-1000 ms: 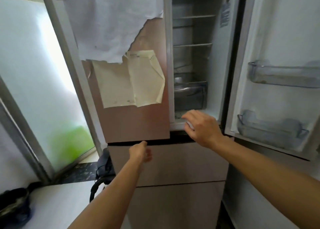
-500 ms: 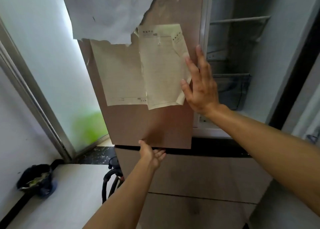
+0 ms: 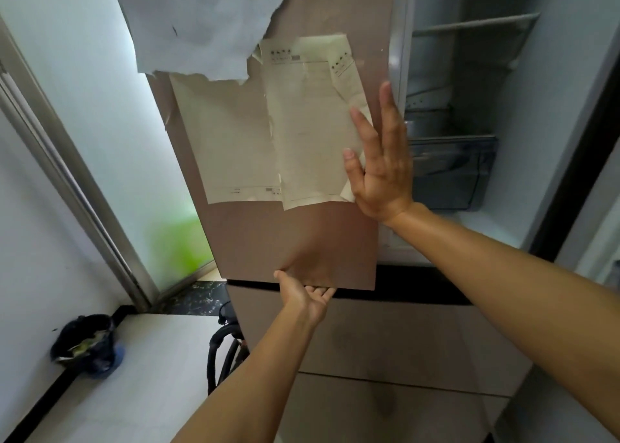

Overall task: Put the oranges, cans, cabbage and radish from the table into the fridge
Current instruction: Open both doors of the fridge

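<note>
Fridge door (image 3: 302, 241): right hand (image 3: 382, 171) flat against it, left hand (image 3: 307, 296) gripping bottom.

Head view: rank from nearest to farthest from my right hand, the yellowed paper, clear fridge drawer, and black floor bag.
1. Yellowed paper, touching the right hand.
2. Clear fridge drawer, just right.
3. Black bag, far lower left.

Two bare arms of one person come into view, uncovered from the picture's edge down to the fingertips. The left forearm (image 3: 248, 375) looks slender and ends in a left hand (image 3: 307, 296) that appears small, while the right forearm (image 3: 503, 275), nearer the camera, looks far thicker. The right hand (image 3: 380, 171) shows its back, with long fingers, faint tendon ridges and a short, neatly trimmed thumbnail (image 3: 349, 154).
</note>
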`<state>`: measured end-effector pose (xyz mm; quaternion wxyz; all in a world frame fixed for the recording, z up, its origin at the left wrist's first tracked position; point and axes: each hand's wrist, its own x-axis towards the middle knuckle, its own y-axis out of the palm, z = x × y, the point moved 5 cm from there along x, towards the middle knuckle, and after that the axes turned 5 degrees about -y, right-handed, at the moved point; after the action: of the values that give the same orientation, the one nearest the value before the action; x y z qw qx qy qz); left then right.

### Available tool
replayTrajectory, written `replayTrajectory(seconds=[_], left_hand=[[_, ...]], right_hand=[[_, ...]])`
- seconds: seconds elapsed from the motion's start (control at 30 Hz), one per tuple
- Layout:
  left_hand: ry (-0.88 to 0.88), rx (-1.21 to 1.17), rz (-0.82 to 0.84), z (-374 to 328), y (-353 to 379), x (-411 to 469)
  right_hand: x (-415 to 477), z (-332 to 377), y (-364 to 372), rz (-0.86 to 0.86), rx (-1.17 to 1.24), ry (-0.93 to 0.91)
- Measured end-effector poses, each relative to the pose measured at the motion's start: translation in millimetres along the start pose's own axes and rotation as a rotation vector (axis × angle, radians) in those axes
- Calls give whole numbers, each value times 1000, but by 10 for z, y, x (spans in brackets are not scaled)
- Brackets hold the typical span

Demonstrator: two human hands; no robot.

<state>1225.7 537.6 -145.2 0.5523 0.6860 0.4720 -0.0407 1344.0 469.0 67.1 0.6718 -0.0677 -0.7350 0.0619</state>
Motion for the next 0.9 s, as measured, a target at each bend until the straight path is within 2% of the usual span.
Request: replayTrajectory(seconds=[0.3,0.43,0.57,0.67,0.77,0.9], left_hand=[[2,150,3,-3,-30,-101],[-41,260,0,-85,-255,-236],[-94,359,81,-223,-477,-487],[-73,444,111,-336,-661,-677],[-28,512,92,-509,-875,-848],[23,583,94,-795,-1130,-1120]], right_hand=[[-41,192,-172,69,-155,18],[-43,634,-355,33,-199,-7],[-23,1111,-507,36,-252,36],[-39,1447,-647,73,-203,6],[-95,1618,-861,92,-109,115],[-272,1592,-1058,131,-114,323]])
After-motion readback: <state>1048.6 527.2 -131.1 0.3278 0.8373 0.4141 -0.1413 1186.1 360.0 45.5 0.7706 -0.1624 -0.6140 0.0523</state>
